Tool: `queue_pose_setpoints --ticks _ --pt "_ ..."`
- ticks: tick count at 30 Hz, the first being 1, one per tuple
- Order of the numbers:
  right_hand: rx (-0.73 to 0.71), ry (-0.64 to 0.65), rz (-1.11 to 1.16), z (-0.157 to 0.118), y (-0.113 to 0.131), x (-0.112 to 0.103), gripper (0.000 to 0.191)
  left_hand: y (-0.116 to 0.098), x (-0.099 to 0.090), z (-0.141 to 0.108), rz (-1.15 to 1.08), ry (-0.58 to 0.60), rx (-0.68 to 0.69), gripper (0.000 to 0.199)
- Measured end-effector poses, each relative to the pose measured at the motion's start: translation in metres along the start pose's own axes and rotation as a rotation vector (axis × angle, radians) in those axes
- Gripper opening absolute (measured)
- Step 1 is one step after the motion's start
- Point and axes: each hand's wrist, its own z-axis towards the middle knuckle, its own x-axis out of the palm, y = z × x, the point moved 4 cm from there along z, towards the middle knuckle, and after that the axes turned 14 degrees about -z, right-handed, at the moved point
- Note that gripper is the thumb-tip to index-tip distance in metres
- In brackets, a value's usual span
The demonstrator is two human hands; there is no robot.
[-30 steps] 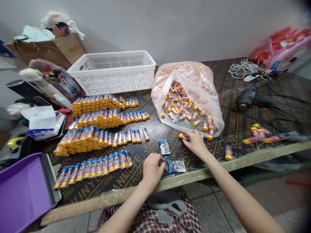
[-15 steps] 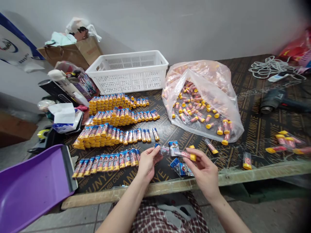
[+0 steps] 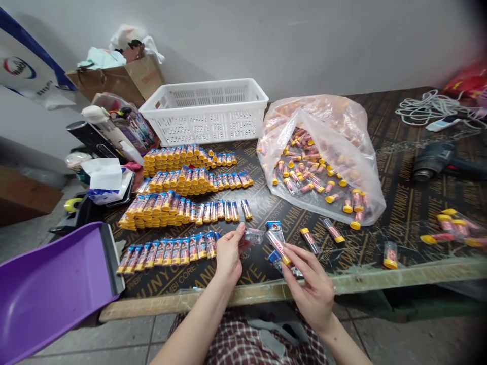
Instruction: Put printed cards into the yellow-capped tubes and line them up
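Observation:
My left hand (image 3: 229,257) pinches a small, mostly clear plastic sleeve (image 3: 254,235) between thumb and fingers. In my right hand (image 3: 311,285) is a clear tube (image 3: 277,245) with reddish contents, tilted with its yellow-capped end toward me. The tube's far end is close to the sleeve but apart from it. Under and beyond my right fingers lie blue printed sleeves (image 3: 274,228), partly covered. A loose yellow-capped tube (image 3: 310,240) rests on the table just beyond that hand. To the left stands a front row of blue-labelled tubes (image 3: 167,252).
Stacked labelled tubes (image 3: 160,215) lie in rows at left, before a white basket (image 3: 205,119). An open plastic bag (image 3: 323,124) holds many tubes. A heat gun (image 3: 433,159) and white cable (image 3: 426,109) lie right. A purple dustpan (image 3: 57,289) stands at the table's left edge.
My right hand has moved left and slightly down, and its tube has turned from nearly level to steeply slanted. The loose tube beyond that hand now shows fully. My left hand keeps its sleeve.

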Motion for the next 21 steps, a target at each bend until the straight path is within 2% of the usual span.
queue_pose_setpoints --ticks 5,10,12,14,16,18,21 --pt "-0.052 0.109 0.068 0.0 0.004 0.005 0.053 0.001 0.0 -0.002 0.041 0.052 0.047 0.044" --pt "0.012 0.244 0.163 -0.001 -0.006 0.012 0.045 0.001 0.011 -0.013 0.079 0.268 -0.041 0.04" --pt "0.015 0.243 0.147 0.0 -0.011 0.014 0.045 0.001 0.015 -0.018 0.088 0.328 -0.096 0.048" --pt "0.001 0.214 0.103 0.002 -0.015 0.014 0.05 0.001 0.016 -0.023 0.132 0.369 -0.152 0.058" --pt "-0.019 0.202 0.082 0.005 -0.017 0.014 0.063 0.004 0.017 -0.027 0.216 0.434 -0.234 0.059" --pt "-0.043 0.233 0.11 0.009 -0.017 0.014 0.075 0.008 0.019 -0.033 0.289 0.516 -0.312 0.05" --pt "-0.07 0.324 0.212 0.013 -0.016 0.015 0.082 0.011 0.021 -0.039 0.31 0.576 -0.348 0.038"
